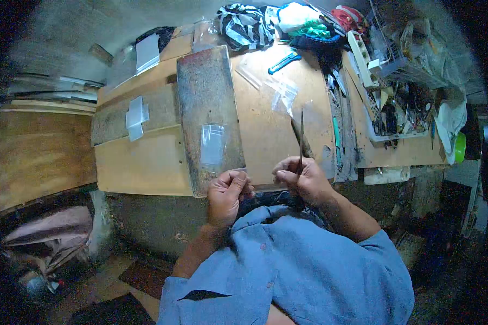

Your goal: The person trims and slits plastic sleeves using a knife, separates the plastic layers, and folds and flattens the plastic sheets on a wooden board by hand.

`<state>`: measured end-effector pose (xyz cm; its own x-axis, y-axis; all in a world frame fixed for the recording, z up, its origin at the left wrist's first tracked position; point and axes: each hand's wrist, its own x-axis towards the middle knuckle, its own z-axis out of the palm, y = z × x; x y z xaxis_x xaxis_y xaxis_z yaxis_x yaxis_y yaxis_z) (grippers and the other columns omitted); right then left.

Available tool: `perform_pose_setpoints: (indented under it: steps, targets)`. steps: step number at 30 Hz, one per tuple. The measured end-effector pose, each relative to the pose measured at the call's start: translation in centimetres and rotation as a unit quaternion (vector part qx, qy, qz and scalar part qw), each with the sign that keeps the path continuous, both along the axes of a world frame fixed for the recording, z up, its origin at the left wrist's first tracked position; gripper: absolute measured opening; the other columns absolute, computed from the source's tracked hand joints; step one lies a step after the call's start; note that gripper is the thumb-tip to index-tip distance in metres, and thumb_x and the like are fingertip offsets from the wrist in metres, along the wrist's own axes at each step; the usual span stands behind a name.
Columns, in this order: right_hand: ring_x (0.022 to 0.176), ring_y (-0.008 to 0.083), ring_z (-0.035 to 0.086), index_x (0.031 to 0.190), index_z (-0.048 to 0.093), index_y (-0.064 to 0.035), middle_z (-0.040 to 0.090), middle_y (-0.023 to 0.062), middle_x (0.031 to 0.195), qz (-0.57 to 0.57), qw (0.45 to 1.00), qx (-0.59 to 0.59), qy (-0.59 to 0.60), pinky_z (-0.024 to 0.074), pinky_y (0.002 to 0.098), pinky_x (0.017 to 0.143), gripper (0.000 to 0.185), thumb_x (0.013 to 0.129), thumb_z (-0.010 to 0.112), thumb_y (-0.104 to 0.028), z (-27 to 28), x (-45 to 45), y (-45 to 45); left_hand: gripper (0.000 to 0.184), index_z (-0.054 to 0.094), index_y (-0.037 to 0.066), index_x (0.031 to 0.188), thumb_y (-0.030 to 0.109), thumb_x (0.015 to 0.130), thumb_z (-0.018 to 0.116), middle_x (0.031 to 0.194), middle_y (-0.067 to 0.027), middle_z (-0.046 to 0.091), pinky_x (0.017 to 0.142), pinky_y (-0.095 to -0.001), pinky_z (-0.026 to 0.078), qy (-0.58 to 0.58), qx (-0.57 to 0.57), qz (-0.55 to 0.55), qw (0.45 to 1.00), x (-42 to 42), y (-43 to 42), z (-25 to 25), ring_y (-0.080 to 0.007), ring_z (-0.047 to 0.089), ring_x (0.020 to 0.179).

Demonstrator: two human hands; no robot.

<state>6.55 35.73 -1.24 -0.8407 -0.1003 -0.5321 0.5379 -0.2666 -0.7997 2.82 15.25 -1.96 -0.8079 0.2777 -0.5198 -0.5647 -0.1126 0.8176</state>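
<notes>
My left hand (230,196) is closed at the front edge of a worn dark board (209,86), fingers and thumb pressed together; a small pale bit shows at the fingertips, too small to name. On the board just beyond it lies a clear plastic bag with a pale sheet (212,144). My right hand (305,179) is closed around a thin dark pointed tool (302,135), which stands up from the fist with its tip away from me. Behind that tool a dark rod (298,132) lies on the wooden table (265,141).
A blue cutter (284,63) and small clear bags (283,93) lie at the back of the table. Another pale packet (137,118) is at the left. On the right are a white tray of tools (398,135), a power strip (362,58) and a green-handled tool (336,136).
</notes>
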Motion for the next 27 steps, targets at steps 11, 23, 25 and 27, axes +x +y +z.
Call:
perform_pose_setpoints:
  steps: [11, 23, 25, 27]
  targets:
    - [0.048, 0.0060, 0.048, 0.081, 0.060, -0.0039, 0.058, 0.0008, 0.066, -0.070, 0.985, 0.157, 0.009, 0.0367, 0.0218, 0.042, 0.017, 0.086, 0.063, -0.020, -4.2, -2.9, 4.2, 0.010, 0.061, 0.001, 0.089, 0.011, 0.088, 0.061, 0.074, -0.0061, 0.063, 0.059, -0.0264, 0.052, 0.055, 0.006, 0.029, 0.998, 0.2, -1.4, -1.9, -0.0126, 0.061, 0.064]
    - [0.069, 0.0237, 0.063, 0.096, 0.062, 0.0020, 0.066, 0.0127, 0.079, -0.056, 0.915, 0.400, 0.020, 0.0488, 0.0347, 0.065, 0.044, 0.067, 0.073, -0.030, -10.4, -7.6, 12.7, 0.014, 0.061, 0.004, 0.093, 0.017, 0.090, 0.059, 0.077, -0.0047, 0.064, 0.053, -0.0197, 0.042, 0.015, -0.064, 0.001, 0.998, 0.3, -3.0, -2.7, -0.0092, 0.060, 0.063]
    - [0.072, 0.0271, 0.063, 0.097, 0.062, 0.0016, 0.066, 0.0155, 0.081, -0.098, 0.875, 0.465, 0.089, 0.0486, 0.0366, 0.067, 0.044, 0.067, 0.072, -0.030, -12.4, -8.9, 13.7, 0.014, 0.061, 0.004, 0.094, 0.017, 0.090, 0.059, 0.077, -0.0048, 0.064, 0.053, -0.0195, 0.042, 0.003, -0.077, 0.005, 0.997, 0.2, -3.0, -2.1, -0.0092, 0.060, 0.063]
    - [0.077, 0.0365, 0.063, 0.095, 0.062, 0.0008, 0.064, 0.0210, 0.082, -0.110, 0.842, 0.511, 0.131, 0.0482, 0.0425, 0.071, 0.042, 0.066, 0.070, -0.029, -11.8, -10.6, 14.3, 0.014, 0.061, 0.004, 0.094, 0.017, 0.090, 0.059, 0.078, -0.0048, 0.064, 0.053, -0.0193, 0.042, -0.009, -0.090, 0.009, 0.996, 0.1, -3.1, -2.0, -0.0092, 0.060, 0.063]
